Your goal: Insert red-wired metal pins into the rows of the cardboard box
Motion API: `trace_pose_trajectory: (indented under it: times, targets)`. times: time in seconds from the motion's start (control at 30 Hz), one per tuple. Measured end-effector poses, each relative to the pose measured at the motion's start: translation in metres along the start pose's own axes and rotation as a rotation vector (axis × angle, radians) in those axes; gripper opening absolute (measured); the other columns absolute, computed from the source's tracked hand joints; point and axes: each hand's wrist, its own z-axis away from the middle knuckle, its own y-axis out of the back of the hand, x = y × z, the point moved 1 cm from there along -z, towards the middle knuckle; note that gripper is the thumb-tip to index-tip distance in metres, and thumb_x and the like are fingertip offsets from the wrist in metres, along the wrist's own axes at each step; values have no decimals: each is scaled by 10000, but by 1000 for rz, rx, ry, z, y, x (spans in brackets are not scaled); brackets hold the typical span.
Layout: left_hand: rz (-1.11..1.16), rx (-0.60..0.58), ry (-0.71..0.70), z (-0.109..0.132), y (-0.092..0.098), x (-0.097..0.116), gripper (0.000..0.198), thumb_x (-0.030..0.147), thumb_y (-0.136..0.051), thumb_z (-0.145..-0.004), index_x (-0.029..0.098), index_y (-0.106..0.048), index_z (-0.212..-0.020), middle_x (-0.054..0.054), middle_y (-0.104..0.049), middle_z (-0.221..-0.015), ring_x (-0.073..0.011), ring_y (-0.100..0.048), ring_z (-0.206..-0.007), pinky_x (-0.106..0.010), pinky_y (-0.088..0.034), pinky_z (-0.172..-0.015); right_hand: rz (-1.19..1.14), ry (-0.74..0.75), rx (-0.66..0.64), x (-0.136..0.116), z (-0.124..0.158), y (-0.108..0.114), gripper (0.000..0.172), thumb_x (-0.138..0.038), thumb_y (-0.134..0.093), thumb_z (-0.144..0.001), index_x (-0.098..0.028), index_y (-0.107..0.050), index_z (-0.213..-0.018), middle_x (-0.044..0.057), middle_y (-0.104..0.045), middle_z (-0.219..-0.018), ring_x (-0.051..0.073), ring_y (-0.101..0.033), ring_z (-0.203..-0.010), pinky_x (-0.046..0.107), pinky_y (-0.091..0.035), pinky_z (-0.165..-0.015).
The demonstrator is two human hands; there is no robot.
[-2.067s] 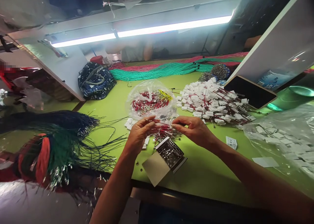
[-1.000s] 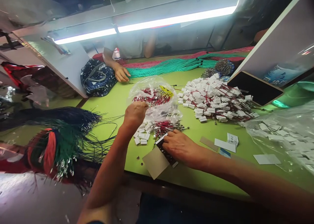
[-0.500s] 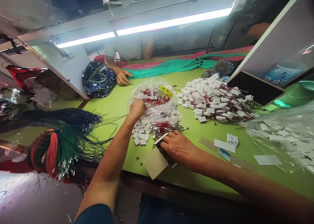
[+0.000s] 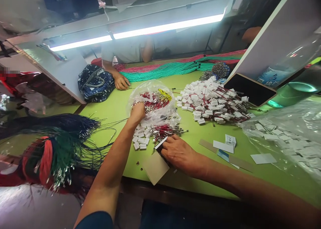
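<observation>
My left hand [image 4: 137,111] reaches to the near left edge of a clear plastic bag [image 4: 152,85]. Its fingers are curled, and what they hold is hidden. Inside the bag lie short red wires [image 4: 157,103] with metal ends. Loose wires [image 4: 164,131] of the same sort spill out in front, beside small white blocks [image 4: 141,137]. My right hand [image 4: 179,153] is closed at the near side of these wires, its fingers bent over a dark piece with a white edge [image 4: 160,144]; the grip itself is hidden. A beige card [image 4: 155,170] lies against that dark piece.
A heap of white connectors [image 4: 208,101] on red wires lies to the right, near a dark phone-like slab [image 4: 250,88]. Another bag [image 4: 283,135] holds white pieces. Bundled dark wires [image 4: 70,122] lie left. Across the table rests another person's hand [image 4: 121,81] by green wires [image 4: 163,71].
The whole view has shifted slightly, so things sit a little further left. Both my hands keep nearly the same places. The other person's hand has drawn in slightly.
</observation>
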Motion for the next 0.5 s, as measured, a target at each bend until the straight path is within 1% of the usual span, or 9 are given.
trace_pose_trajectory:
  times: [0.07,0.17,0.23,0.3,0.33,0.4,0.47,0.5]
  targets:
    - [38,14,-2,0,2,0,358,49,-551,-667,122,-676,-995,-183,-680,-981,-309,-611,-972,-361,-444,-823,-16,-4,2,1,1,3,135,-135,-521,-874,-157,-651,-848,87,-647,-856,215,-548,-842,333,-340,-705]
    - [132,49,-37,-3,7,2,369,60,-509,-715,156,-684,-1026,-129,-697,-968,-264,-609,-971,-336,-435,-844,-67,-15,-9,5,3,9,150,-149,-479,-886,-154,-629,-867,81,-639,-865,206,-546,-834,324,-342,-708]
    - [211,64,-73,-3,11,4,340,85,-508,-738,163,-696,-1011,-94,-708,-934,-227,-616,-931,-305,-442,-827,-108,-23,-5,8,6,14,156,-160,-460,-885,-148,-615,-867,83,-634,-881,202,-542,-832,322,-347,-718]
    - [285,72,-109,2,16,7,291,123,-528,-749,168,-705,-974,-60,-712,-886,-180,-623,-844,-270,-460,-775,-188,-19,14,11,9,19,136,-164,-470,-866,-142,-604,-850,85,-631,-887,190,-537,-813,308,-356,-712]
    - [373,71,-126,7,19,9,262,141,-541,-749,165,-706,-951,-50,-710,-859,-157,-621,-785,-257,-470,-739,-263,-11,18,13,11,22,119,-155,-482,-850,-144,-600,-841,76,-632,-876,175,-535,-789,291,-361,-696]
    - [690,34,-143,22,25,13,192,175,-576,-743,146,-700,-887,-44,-696,-797,-121,-603,-669,-248,-487,-667,-480,-3,9,18,16,28,103,-125,-500,-813,-155,-596,-835,32,-629,-807,132,-524,-702,243,-366,-635]
    - [1119,-72,-130,41,30,17,136,213,-633,-721,127,-681,-816,-46,-679,-740,-105,-595,-606,-253,-504,-628,-722,-6,15,23,20,33,118,-110,-505,-788,-168,-593,-840,-14,-613,-724,98,-500,-619,208,-361,-581]
    - [1290,-132,-109,51,31,19,145,230,-661,-710,124,-672,-808,-47,-677,-729,-106,-606,-607,-255,-513,-626,-831,-13,36,26,22,36,112,-120,-507,-785,-169,-592,-840,-24,-607,-703,91,-496,-602,202,-366,-570]
